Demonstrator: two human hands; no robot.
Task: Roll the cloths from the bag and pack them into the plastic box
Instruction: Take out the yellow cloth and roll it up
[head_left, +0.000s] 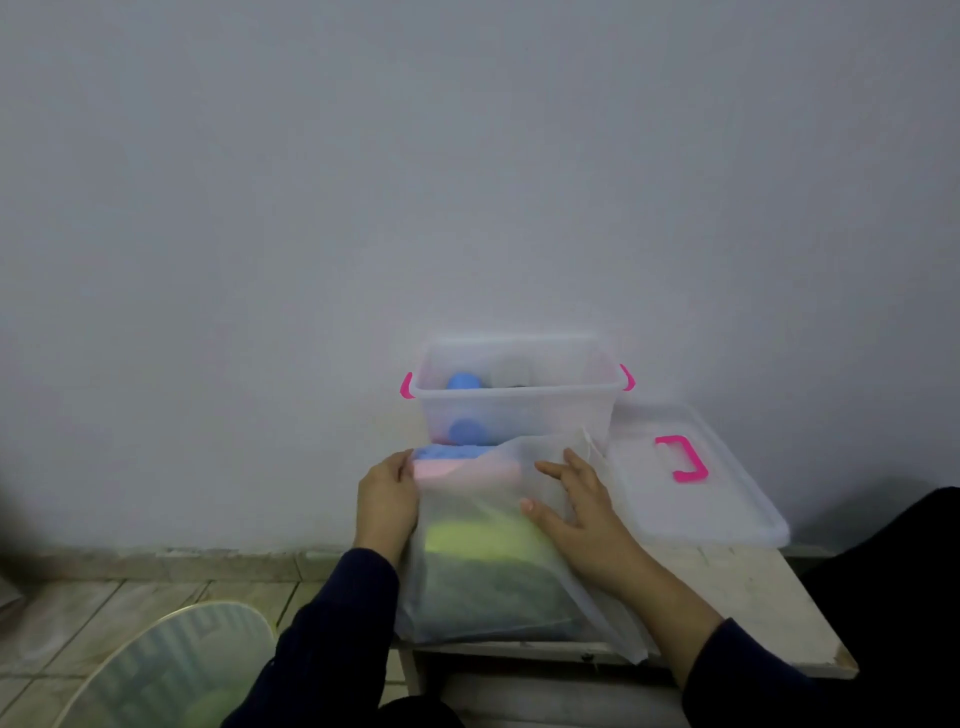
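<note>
My left hand is at the bag's left edge, fingers curled in against the folded cloths poking out of its mouth; whether I'm actually pinching them, I can't tell. My right hand lies flat on top of the bag, fingers spread and straight, pressing it down. Both forearms reach in from below in dark sleeves. One bag, translucent white, lies on the small table right in front of me. At its open end, a blue cloth over a pink cloth; yellow and dark shapes show through it. One clear plastic box with pink latches stands just behind, two blue rolls inside. One lid lies right of it.
</note>
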